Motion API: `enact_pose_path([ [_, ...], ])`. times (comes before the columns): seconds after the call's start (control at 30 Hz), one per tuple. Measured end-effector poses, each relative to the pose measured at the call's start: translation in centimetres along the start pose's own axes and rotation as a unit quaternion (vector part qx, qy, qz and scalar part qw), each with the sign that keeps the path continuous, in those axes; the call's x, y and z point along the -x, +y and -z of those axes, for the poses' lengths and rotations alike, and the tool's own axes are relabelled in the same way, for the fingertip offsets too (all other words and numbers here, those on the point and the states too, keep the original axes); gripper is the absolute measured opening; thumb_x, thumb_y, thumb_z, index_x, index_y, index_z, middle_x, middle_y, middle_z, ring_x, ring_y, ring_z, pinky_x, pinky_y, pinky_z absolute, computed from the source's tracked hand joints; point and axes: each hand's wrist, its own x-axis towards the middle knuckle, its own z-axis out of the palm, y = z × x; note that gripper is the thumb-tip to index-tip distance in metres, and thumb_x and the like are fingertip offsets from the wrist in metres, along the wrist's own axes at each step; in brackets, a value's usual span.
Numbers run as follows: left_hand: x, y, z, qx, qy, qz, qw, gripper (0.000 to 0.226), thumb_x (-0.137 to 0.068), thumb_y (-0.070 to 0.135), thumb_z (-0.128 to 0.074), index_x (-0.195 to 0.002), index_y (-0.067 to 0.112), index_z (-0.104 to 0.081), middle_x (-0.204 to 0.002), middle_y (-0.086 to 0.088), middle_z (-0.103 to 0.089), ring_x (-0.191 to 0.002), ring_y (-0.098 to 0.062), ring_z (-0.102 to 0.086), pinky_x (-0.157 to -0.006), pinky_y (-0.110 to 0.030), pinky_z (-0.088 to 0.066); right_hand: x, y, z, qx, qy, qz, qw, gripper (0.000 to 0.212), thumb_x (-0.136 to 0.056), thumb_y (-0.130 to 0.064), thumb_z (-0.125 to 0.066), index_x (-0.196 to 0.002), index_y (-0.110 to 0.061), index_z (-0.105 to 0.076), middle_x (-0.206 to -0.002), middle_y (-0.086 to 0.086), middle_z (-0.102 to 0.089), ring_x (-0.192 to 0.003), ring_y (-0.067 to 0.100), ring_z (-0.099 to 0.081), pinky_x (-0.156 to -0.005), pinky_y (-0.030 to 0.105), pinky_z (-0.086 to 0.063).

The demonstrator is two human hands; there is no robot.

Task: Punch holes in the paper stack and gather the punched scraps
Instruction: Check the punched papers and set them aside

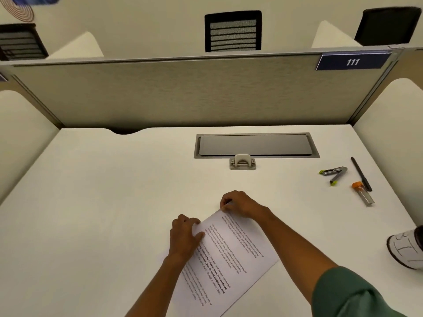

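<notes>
Paper stack (231, 257) is lying tilted on the white desk (114, 202), its printed side up, and both hands are working at its far edge. The left hand (185, 236) is gripping the edge near the left corner, fingers curled under and the thumb pressing on top of the sheets. The right hand (240, 204) is pinching the far corner between curled fingers and thumb. A green sleeve (352, 296) is covering the right upper arm.

Farther back, well apart from the paper, the silver hole punch (242, 161) is sitting upright just in front of the recessed cable tray (254, 145), whose grey lid is lying closed, so its contents are hidden. Off to the right, a small clear tube with an orange cap (363, 193) is lying on its side; I cannot tell what is inside it. Just beside it a black pen (361, 173) is lying, and near that a grey stapler with green tips (334, 174) is resting hinged open. A white shoe (406, 250) is showing at the right edge. On the partition, a blue plate reading 111 (352, 62) is hanging.
</notes>
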Motion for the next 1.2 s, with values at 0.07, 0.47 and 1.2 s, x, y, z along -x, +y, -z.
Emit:
enact_pose_path([
  [0.07, 0.2, -0.4, 0.3, 0.011, 0.0, 0.009, 1.0, 0.035, -0.085, 0.029, -0.074, -0.117, 0.018, -0.065, -0.114, -0.002, -0.054, -0.109, -0.021, -0.048, -0.095, -0.036, -0.045, -0.4, -1.1, -0.6, 0.008, -0.003, -0.004, 1.0, 0.007, -0.083, -0.011, -0.067, -0.085, -0.017, -0.071, -0.097, 0.001, -0.07, -0.093, 0.015, -0.061, -0.084, 0.031, -0.049],
  [0.47, 0.0, -4.7, 4.7, 0.054, 0.016, 0.054, 0.997, 0.013, -0.085, 0.012, -0.07, -0.073, 0.015, -0.068, -0.075, 0.001, -0.066, -0.071, -0.016, -0.062, -0.066, -0.026, -0.045, 4.6, -0.4, -2.3, -0.072, 0.073, -0.148, 0.984, 0.054, -0.084, -0.022, -0.072, -0.133, -0.022, -0.049, -0.111, 0.006, -0.068, -0.101, 0.019, -0.06, -0.092, 0.03, -0.046],
  [1.2, 0.6, -9.9, 6.7, 0.221, -0.024, 0.034, 0.974, 0.018, -0.086, 0.003, -0.071, -0.07, 0.012, -0.07, -0.054, -0.007, -0.068, -0.039, -0.011, -0.058, -0.044, -0.024, -0.053, 12.9, -6.1, -17.2, -0.307, 0.385, -0.299, 0.817, 0.055, -0.089, -0.017, -0.067, -0.14, -0.01, -0.046, -0.128, 0.006, -0.06, -0.102, 0.017, -0.059, -0.089, 0.026, -0.046],
])
